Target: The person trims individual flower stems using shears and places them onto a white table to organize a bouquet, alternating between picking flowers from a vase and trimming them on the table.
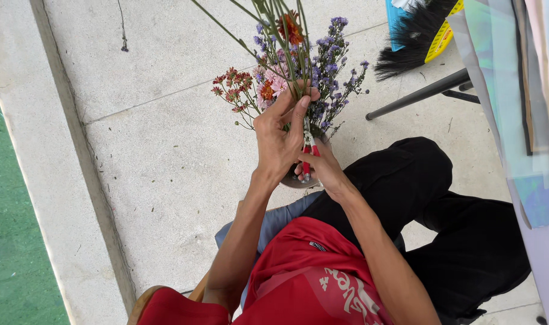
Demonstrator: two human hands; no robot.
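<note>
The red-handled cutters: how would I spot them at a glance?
Start at the bunch of flowers held over the pale concrete floor. Just below it, between the left hand and right hand, sit the cutters. Their bright red handles stand out against green stems.

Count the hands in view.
2. The left hand grips the bunch of flowers. The right hand holds red-handled shears just below it. No other person's hands show.
</note>
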